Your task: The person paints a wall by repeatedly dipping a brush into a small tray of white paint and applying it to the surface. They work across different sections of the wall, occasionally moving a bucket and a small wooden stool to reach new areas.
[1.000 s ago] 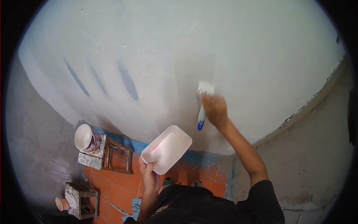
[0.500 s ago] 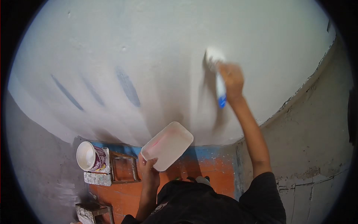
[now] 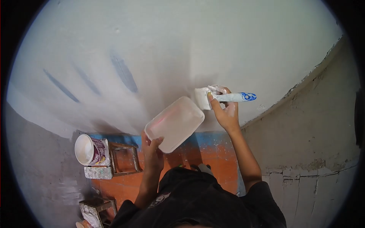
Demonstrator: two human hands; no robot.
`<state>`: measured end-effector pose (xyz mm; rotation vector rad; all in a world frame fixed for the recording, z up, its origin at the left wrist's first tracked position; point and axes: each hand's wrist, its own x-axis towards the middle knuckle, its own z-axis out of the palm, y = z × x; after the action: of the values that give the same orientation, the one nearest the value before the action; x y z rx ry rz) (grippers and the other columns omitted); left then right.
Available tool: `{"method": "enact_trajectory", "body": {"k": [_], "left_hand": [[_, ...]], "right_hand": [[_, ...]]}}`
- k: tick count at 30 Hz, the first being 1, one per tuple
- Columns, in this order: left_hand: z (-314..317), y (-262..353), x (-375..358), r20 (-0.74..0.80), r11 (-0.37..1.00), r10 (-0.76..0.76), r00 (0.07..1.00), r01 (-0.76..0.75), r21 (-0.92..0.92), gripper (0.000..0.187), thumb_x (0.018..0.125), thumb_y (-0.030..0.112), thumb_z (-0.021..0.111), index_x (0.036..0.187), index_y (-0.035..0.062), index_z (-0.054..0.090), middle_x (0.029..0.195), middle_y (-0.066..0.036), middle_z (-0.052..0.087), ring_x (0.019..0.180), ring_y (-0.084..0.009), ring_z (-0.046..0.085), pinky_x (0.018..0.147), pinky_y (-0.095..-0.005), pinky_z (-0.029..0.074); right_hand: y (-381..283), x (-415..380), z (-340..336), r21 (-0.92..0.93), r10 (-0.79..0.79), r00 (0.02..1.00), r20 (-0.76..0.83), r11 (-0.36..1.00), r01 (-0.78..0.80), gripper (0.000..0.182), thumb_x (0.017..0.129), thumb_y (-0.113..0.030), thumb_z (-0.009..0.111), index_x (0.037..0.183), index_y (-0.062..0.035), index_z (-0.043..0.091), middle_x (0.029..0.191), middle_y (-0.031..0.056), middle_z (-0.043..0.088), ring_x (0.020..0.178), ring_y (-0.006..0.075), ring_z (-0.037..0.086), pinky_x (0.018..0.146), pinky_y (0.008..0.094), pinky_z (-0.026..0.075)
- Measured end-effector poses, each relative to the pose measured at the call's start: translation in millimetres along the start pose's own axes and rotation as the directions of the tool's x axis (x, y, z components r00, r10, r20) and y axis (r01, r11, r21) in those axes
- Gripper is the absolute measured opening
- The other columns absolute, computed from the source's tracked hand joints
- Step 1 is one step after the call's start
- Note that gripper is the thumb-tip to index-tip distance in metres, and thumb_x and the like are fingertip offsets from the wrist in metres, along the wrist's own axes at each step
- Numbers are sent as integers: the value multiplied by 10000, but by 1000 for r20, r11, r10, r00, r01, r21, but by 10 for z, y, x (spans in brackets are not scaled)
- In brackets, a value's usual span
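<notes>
My left hand [image 3: 153,149] grips the near left edge of a pale shallow tray [image 3: 175,125], thumb over the rim; a pinkish streak shows inside. To the right, my right hand [image 3: 227,110] is closed round a paintbrush [image 3: 232,97] with a white-coated head and a white handle ending in blue. The brush head points left, just off the tray's upper right edge. White paint smears my right fingers. Behind both rises a pale wall [image 3: 243,41] with darker grey streaks at the left.
A white bucket [image 3: 84,149] rests on a paint-spattered stool [image 3: 98,172] at lower left, by a wooden frame [image 3: 125,159]. Another stool [image 3: 97,207] stands nearer. Orange floor [image 3: 218,163] lies below; rough grey wall [image 3: 304,125] runs along the right.
My right hand has come down from the wall with the brush, whose handle has turned from pointing down to pointing right. The tray has risen slightly in view, and the head view has shifted.
</notes>
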<state>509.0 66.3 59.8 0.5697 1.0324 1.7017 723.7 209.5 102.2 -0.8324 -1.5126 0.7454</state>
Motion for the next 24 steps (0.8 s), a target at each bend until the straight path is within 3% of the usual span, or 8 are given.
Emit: {"method": "enact_trajectory", "body": {"k": [1,4,5,11,14,17,20,24], "left_hand": [[63,2,-14,11,1000,-12,1000,12,-17,657,803,108,660,1402,35,400,1290,-122,526,1224,-229,531,1043,-380,447],[252,-42,-64,45,999,-31,998,31,-10,659,813,86,665,1410,32,390,1291,-119,521,1216,-216,526,1054,-372,432],[317,-65,-87,58,999,-34,998,34,3,665,815,85,664,1416,30,384,1295,-121,517,1215,-216,525,1058,-373,430],[741,-256,-264,119,996,-72,990,66,55,671,822,86,661,1426,27,375,1293,-131,514,1214,-208,521,1066,-365,423],[888,-402,-309,145,992,-82,986,67,105,665,825,68,653,1426,28,372,1291,-132,518,1214,-206,522,1058,-357,428],[1085,-547,-356,161,991,-92,983,74,113,654,833,53,643,1427,29,371,1289,-132,522,1222,-207,520,1056,-358,429],[1318,-682,-395,184,987,-99,978,73,140,657,838,52,643,1432,30,362,1297,-131,518,1229,-209,517,1059,-361,428],[1674,-812,-467,200,987,-139,970,119,108,667,848,66,643,1443,34,343,1316,-134,502,1247,-218,508,1072,-376,423]], "right_hand": [[-115,-44,-53,-45,5,999,44,999,-3,209,890,-66,699,1063,45,663,914,60,661,816,71,594,689,237,471],[-289,-205,-187,-181,109,976,189,981,-74,171,873,-80,720,998,34,689,841,31,661,731,58,575,632,235,457],[-313,-249,-227,-280,225,956,187,945,-168,176,842,-115,746,941,26,709,758,51,683,648,99,617,590,266,474],[-283,-346,-495,-462,220,958,182,880,-114,232,805,-182,749,923,16,718,737,157,701,652,266,704,605,340,530],[-214,-381,-714,-495,212,958,196,864,-90,244,806,-195,748,927,15,716,733,160,698,655,277,703,610,344,532],[-180,-375,-1025,-494,183,976,115,863,-104,230,795,-179,764,916,11,719,719,131,697,625,211,690,595,318,520],[-179,-359,-1417,-443,275,961,20,864,-238,224,808,-181,762,952,-14,717,782,116,721,701,241,710,662,331,541],[7,-448,-1895,27,375,917,-139,927,-375,190,848,-121,768,961,18,704,799,41,695,719,83,629,639,250,494]]}}
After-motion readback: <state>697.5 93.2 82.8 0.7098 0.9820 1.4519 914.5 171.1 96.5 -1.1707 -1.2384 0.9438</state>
